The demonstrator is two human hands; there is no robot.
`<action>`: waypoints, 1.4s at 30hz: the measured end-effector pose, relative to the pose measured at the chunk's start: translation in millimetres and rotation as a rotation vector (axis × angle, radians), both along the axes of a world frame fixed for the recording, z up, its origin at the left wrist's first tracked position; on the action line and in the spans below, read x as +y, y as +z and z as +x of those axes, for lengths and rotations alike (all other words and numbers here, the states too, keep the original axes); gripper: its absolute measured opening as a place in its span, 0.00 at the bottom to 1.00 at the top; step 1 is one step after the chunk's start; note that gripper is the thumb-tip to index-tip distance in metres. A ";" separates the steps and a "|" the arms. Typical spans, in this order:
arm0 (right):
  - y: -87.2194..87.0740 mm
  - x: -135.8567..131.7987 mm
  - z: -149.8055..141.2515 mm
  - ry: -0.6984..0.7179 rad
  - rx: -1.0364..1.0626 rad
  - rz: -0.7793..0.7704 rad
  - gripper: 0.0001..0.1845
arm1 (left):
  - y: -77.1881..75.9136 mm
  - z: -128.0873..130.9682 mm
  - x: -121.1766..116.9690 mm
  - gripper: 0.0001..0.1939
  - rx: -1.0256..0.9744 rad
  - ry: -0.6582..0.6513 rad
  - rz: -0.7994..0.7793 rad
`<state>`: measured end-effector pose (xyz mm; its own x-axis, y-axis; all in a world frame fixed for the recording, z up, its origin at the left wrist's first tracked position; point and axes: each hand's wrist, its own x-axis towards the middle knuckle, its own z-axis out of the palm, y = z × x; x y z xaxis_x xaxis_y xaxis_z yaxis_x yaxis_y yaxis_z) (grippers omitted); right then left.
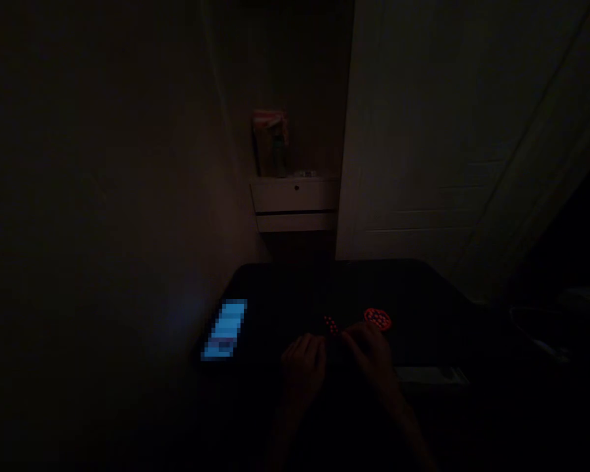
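Note:
The scene is very dark. My left hand [305, 359] is at the near edge of the black table, its fingers curled inward; what they hold, if anything, is hidden. To its right, my right hand [371, 347] reaches in with thumb and forefinger drawn together at the tip. Beside that fingertip lies a small cluster of red bead-like dots [331, 324]. Just beyond my right knuckles sits a round, red-rimmed shallow piece [377, 318] filled with small red pieces. Whether the pinch holds one of the dots is too dark to tell.
A lit phone-like screen [225, 330], blurred into blocks, lies at the left of the black table [285, 288]. Behind stands a white drawer unit [295, 196] with upright books or boxes [270, 144] on top. A pale panel [413, 131] rises at the right, a wall at the left.

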<state>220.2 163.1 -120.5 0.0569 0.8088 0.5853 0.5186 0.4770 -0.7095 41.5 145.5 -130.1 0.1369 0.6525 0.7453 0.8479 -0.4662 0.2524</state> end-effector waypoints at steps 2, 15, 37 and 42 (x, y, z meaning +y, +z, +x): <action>0.9 -0.3 -0.9 0.024 -0.047 0.018 0.15 | 1.7 0.0 -0.4 0.11 -0.005 0.001 -0.002; -7.9 6.6 3.1 0.074 -0.190 0.056 0.07 | 2.4 1.0 -1.5 0.09 -0.005 0.004 -0.004; -7.2 3.9 -4.6 0.082 -0.159 0.134 0.07 | -5.3 -2.8 6.8 0.13 0.027 0.013 0.108; -6.5 3.4 -3.2 0.051 -0.089 0.108 0.06 | -7.1 -4.0 7.1 0.13 0.044 0.016 0.105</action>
